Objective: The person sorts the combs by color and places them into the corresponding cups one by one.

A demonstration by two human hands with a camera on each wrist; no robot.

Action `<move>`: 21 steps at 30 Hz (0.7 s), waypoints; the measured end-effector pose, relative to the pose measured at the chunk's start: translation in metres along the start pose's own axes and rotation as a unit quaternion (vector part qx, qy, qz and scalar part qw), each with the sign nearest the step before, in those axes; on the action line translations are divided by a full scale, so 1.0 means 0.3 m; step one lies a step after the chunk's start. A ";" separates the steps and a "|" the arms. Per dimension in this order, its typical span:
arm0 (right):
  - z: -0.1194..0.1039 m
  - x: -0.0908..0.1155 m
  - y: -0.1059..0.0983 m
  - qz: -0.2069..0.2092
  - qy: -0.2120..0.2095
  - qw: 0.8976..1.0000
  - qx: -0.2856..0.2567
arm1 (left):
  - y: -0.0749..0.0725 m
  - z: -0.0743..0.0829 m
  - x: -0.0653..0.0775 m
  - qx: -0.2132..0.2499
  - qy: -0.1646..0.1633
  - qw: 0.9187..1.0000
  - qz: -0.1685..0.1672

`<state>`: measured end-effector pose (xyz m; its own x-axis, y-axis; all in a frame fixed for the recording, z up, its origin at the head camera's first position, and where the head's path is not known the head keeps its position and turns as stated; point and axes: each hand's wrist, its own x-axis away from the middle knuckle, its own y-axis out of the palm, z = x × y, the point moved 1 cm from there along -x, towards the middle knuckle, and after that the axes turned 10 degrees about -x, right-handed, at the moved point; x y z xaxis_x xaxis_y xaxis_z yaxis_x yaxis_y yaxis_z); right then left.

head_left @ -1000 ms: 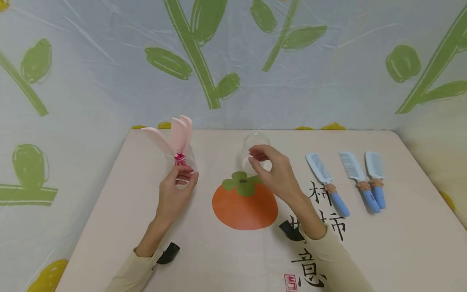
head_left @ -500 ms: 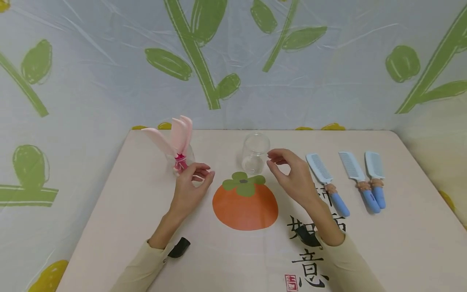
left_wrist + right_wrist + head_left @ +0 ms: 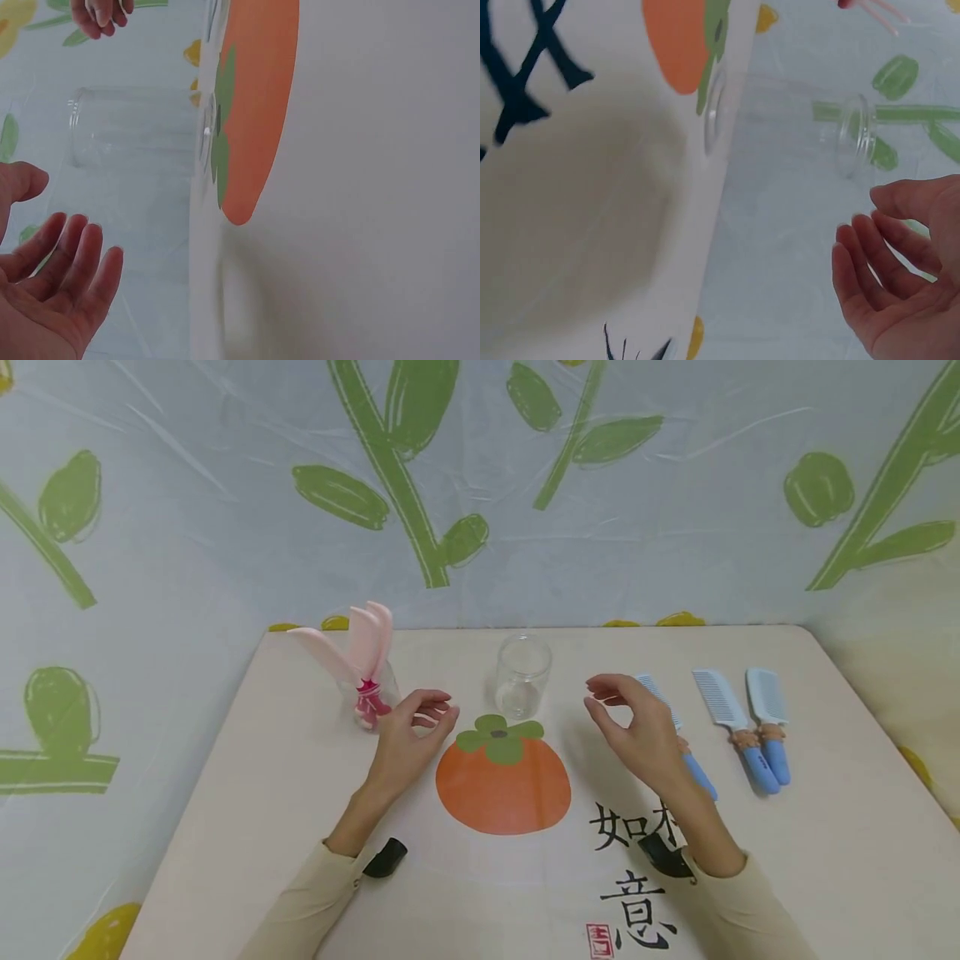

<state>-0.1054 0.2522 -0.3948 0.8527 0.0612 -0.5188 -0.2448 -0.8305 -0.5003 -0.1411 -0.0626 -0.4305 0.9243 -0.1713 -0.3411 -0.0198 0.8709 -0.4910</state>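
Note:
My left hand, its fingers loosely bent and holding nothing, hovers right of several pale pink pieces with dark pink handles. They stand in a clear jar, partly behind the hand. Another clear jar stands upright at the back middle, between my two hands and apart from both. My right hand also holds nothing, fingers relaxed, in front of a light blue comb that it partly covers. Both wrist views show bare, loosely curved fingers and the middle jar.
Two more blue combs, one beside the other, lie further right. The pale table cover bears an orange persimmon print and black characters. A leaf-patterned curtain rises behind the table.
The left hand has moved right, away from the pink pieces and their jar. My right hand has moved right, off the middle jar, towards the blue combs. The view shifted slightly.

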 end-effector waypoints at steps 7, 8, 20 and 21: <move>0.016 0.023 -0.048 -0.002 0.004 1.000 0.019 | 0.037 -0.003 -0.027 0.006 0.015 1.000 -0.008; 0.021 0.027 -0.053 -0.003 0.006 1.000 0.022 | 0.042 -0.004 -0.032 0.008 0.015 1.000 -0.011; 0.085 0.073 -0.114 -0.013 0.003 0.999 0.051 | 0.110 0.009 -0.092 0.013 0.021 0.999 -0.030; 0.092 0.076 -0.119 -0.014 0.003 0.998 0.055 | 0.115 0.008 -0.095 0.012 0.022 0.999 -0.032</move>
<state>-0.0899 0.2984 -0.4079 0.8628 0.0791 -0.4993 -0.2704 -0.7623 -0.5880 -0.1673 -0.0264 -0.4357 0.9057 -0.2465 -0.3450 0.0485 0.8685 -0.4933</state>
